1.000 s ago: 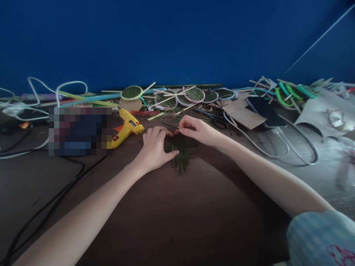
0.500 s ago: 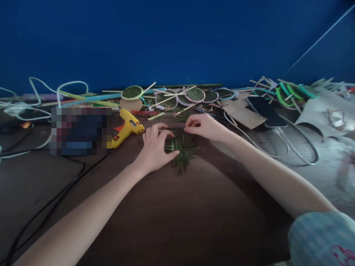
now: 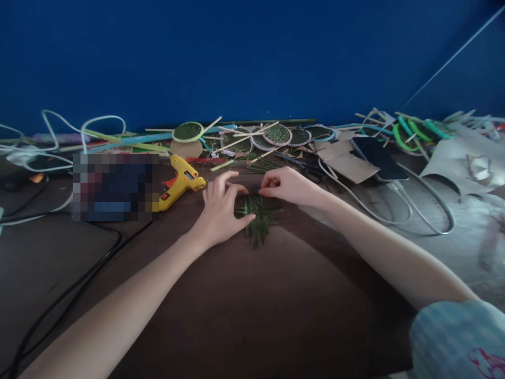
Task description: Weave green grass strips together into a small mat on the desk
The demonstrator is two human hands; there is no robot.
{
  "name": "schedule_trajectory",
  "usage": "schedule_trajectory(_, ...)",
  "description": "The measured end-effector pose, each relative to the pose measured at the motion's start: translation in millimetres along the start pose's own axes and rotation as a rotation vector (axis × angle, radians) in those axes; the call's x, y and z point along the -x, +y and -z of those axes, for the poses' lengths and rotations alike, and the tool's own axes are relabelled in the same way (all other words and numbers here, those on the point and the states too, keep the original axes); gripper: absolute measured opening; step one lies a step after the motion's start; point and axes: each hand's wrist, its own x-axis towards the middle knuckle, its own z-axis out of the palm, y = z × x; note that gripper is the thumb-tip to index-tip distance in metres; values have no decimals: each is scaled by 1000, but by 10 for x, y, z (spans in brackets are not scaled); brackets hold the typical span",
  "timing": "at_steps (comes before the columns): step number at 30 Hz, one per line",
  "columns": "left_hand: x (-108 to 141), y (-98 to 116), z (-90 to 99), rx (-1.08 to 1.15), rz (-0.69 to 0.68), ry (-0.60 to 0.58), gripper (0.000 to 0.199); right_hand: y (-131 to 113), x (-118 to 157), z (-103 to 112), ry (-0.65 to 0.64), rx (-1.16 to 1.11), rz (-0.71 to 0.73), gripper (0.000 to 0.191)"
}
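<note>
A small mat of crisscrossed green leaf strips (image 3: 258, 221) lies flat on the dark table, its loose ends sticking out on several sides. My left hand (image 3: 221, 210) is at its left edge, fingers spread, with the thumb and forefinger touching the strips. At the mat's far edge, my right hand (image 3: 290, 184) has thumb and forefinger pinched together on what looks like a thin leaf strip, mostly hidden by the fingertips. More loose green strips (image 3: 254, 167) lie just beyond both hands.
To the left are a yellow glue gun (image 3: 179, 181), a blurred-out object (image 3: 118, 187) and black cables (image 3: 90, 268). Round woven fans (image 3: 278, 134) and sticks line the blue wall (image 3: 252, 58). On the right lie cardboard (image 3: 347, 160), a phone (image 3: 379, 158) and its white cable (image 3: 408, 202).
My right hand has moved slightly down, toward the mat's far edge, bringing the pinched strip closer to the weave. My left hand has barely moved.
</note>
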Motion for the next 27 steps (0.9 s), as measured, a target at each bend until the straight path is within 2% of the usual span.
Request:
schedule_trajectory(6, -6, -7, -2, 20, -14, -17, 50, 6, -5, -6, -23, 8, -16, 17)
schedule_trajectory(14, -14, 17, 25, 100, 27, -92, 48, -32, 18, 21, -105, 37, 21, 14)
schedule_trajectory(20, -8, 18, 20, 121, 22, -66, 47, -60, 40, 29, -24, 98, 67, 13)
schedule_trajectory(27, -7, 17, 28, 120, -20, -76, 41, -72, 44, 45, -104, 96, 63, 14)
